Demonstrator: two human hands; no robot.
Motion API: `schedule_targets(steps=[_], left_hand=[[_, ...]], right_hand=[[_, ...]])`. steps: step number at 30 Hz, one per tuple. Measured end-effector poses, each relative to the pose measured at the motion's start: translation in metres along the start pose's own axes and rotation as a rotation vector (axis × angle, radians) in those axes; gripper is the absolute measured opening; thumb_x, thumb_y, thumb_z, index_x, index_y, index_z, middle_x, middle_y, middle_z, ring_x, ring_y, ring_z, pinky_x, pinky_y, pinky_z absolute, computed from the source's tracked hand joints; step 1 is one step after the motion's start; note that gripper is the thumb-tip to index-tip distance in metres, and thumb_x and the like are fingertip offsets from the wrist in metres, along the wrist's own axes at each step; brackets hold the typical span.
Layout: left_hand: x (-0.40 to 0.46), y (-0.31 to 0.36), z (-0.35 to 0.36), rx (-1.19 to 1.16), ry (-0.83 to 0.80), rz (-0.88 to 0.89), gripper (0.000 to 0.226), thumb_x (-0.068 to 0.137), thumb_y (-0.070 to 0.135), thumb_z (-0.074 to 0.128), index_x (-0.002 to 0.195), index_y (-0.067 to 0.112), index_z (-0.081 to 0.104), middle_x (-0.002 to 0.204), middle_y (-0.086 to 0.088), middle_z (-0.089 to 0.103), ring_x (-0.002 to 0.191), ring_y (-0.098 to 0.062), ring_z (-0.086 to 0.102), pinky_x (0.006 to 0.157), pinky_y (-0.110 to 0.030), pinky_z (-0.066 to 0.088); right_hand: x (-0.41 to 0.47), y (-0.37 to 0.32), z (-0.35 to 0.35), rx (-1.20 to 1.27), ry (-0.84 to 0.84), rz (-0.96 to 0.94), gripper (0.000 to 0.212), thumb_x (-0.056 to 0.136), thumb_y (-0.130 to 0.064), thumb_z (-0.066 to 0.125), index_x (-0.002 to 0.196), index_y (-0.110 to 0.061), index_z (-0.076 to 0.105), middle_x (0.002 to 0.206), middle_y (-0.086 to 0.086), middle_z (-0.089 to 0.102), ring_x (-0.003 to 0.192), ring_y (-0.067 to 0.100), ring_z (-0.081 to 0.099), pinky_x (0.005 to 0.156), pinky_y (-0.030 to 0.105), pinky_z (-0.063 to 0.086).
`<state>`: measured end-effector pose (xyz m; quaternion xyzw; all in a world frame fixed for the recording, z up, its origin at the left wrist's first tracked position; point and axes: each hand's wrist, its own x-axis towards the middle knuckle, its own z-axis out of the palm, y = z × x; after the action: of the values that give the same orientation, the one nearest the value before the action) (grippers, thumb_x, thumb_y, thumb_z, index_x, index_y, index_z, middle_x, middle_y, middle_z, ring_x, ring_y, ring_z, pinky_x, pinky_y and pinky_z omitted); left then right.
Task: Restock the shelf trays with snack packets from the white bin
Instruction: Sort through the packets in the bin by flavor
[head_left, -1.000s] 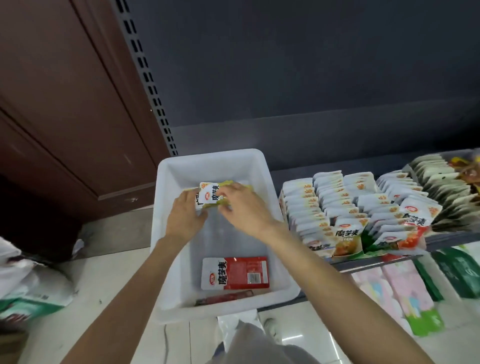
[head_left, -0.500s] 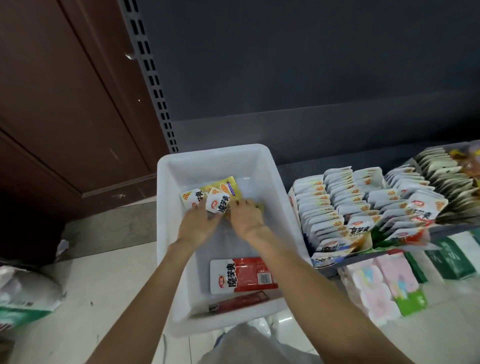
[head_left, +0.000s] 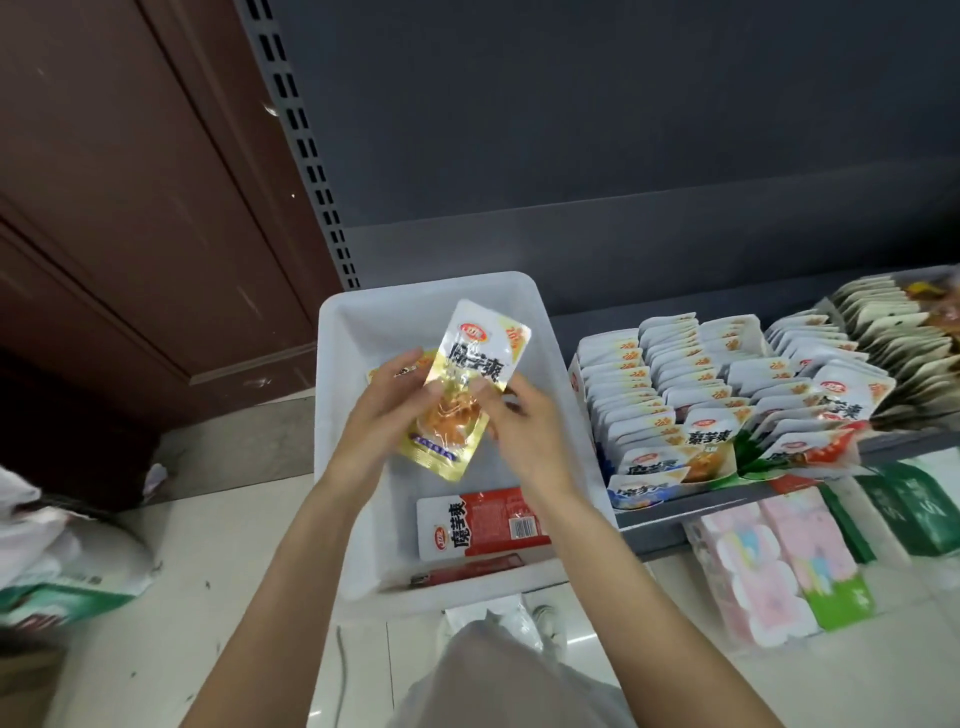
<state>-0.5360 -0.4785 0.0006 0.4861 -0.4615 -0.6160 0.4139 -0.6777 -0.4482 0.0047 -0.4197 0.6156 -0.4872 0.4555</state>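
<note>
Both hands hold a white and yellow snack packet (head_left: 470, 382) upright above the white bin (head_left: 337, 374). My left hand (head_left: 387, 415) grips its left side, with a second yellow packet (head_left: 415, 361) partly showing behind the fingers. My right hand (head_left: 511, 423) pinches the packet's right edge with thumb and fingers. A red and white packet (head_left: 483, 522) lies flat on the bin's floor, and a thin red one (head_left: 467, 576) lies at the near wall. Right of the bin, shelf trays (head_left: 644, 491) stand packed with rows of upright packets.
The grey shelf edge (head_left: 675, 519) runs right of the bin. Pink and green packages (head_left: 779, 566) stand on the floor below it. A brown wooden door (head_left: 130, 208) is at the left, and white bags (head_left: 62, 566) lie on the tiled floor.
Both hands have lifted the yellow packets off the bin's floor and turned one upright, facing me. The camera has shifted a little left.
</note>
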Motion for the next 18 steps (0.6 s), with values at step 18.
schedule_targets(steps=[18], left_hand=[[-0.03, 0.024, 0.172, 0.759, -0.42, 0.809, 0.027, 0.09, 0.017, 0.061, 0.116, 0.014, 0.065, 0.102, 0.004, 0.068, 0.091, -0.006, 0.06, 0.077, -0.015, 0.046]], right_hand=[[-0.075, -0.043, -0.216, 0.484, 0.317, -0.129, 0.022, 0.076, -0.043, 0.058, 0.065, -0.025, 0.066, 0.059, -0.002, 0.067, 0.06, 0.016, 0.07, 0.061, 0.023, 0.055]])
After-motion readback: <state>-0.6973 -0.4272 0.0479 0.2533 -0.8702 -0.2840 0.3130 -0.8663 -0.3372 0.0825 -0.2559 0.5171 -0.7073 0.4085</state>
